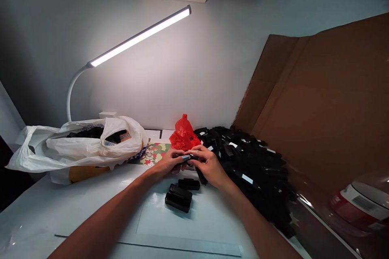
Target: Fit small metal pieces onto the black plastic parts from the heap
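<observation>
My left hand [168, 162] and my right hand [210, 165] meet above the middle of the table, with fingertips closed around a small dark piece [192, 157]. Its kind cannot be made out, as the fingers cover most of it. A shiny grey-silver patch shows by my left thumb. Just below the hands, a glossy black block-shaped plastic piece [178, 198] lies on the table, and a slimmer black piece [189, 184] sits right behind it. To the right of my right hand spreads a large heap of black plastic pieces [258, 170], some with white labels.
A red plastic bag [183, 134] stands behind the hands. On the left sits a white plastic bag [91, 149] with dark things inside, below a lit lamp [141, 36]. A cardboard sheet [328, 97] rises behind the heap; a red-and-white labelled container [361, 204] is at the right.
</observation>
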The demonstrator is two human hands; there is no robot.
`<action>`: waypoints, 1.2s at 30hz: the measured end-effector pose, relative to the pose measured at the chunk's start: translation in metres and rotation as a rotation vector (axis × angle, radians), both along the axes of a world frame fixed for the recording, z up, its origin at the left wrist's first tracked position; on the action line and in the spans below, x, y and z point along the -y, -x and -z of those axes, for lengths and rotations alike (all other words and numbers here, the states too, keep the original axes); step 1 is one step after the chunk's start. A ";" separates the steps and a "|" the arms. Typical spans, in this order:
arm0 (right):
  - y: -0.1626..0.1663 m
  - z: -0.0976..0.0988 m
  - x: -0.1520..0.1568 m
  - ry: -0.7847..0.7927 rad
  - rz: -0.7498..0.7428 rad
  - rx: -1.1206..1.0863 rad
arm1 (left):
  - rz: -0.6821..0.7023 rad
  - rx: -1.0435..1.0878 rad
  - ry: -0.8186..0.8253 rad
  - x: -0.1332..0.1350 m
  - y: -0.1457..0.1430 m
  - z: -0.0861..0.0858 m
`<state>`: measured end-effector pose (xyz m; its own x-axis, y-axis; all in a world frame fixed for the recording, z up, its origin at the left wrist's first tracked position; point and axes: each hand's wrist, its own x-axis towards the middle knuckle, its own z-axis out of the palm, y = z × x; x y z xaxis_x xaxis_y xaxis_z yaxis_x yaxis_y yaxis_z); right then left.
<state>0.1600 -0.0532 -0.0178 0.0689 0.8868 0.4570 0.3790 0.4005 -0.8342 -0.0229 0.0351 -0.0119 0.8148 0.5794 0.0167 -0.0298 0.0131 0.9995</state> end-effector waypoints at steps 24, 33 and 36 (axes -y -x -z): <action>0.011 -0.002 0.000 0.075 -0.067 -0.112 | -0.027 -0.042 -0.168 0.005 0.003 -0.008; 0.017 0.006 -0.003 0.028 -0.028 -0.167 | -0.121 -0.042 -0.103 0.003 -0.002 -0.003; 0.018 0.006 -0.005 -0.012 0.016 -0.166 | -0.163 -0.017 -0.036 0.002 -0.004 -0.002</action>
<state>0.1424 -0.0484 -0.0238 0.1583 0.8796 0.4486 0.2427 0.4057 -0.8812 -0.0185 0.0335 -0.0101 0.7107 0.7030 0.0269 -0.0121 -0.0260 0.9996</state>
